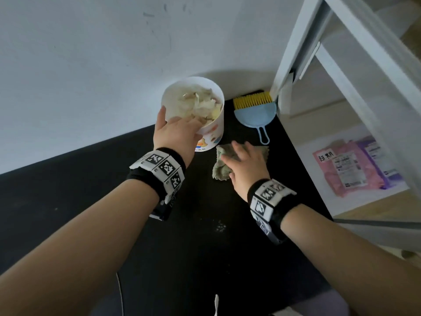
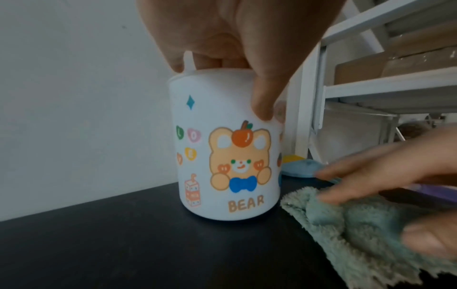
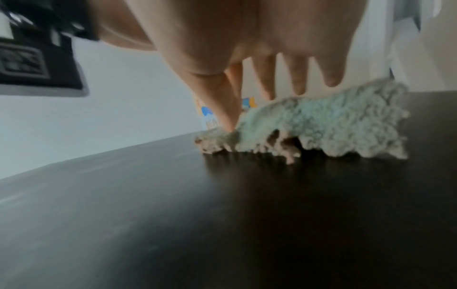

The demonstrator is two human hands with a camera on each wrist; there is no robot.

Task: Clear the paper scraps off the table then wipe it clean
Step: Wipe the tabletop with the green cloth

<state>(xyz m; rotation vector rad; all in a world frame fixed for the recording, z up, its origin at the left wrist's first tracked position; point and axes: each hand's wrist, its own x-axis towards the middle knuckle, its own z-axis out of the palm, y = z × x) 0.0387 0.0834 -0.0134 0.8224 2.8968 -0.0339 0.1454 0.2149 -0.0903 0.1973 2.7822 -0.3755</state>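
wall (image 1: 91,53): white, scuffed | shelf frame (image 1: 355,42): white | light: dim

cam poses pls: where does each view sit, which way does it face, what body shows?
Head: above, facing down at the black table; both forearms show.
Left wrist: low, facing the white bear-print plastic bin; left hand grips its rim.
Right wrist: near tabletop, facing the fluffy green cloth; right hand above.
Shared: bin and cloth appear in every view.

White cup (image 2: 230,144) – orange bear print; grey-green cloth (image 1: 222,165) – black table (image 1: 205,258).
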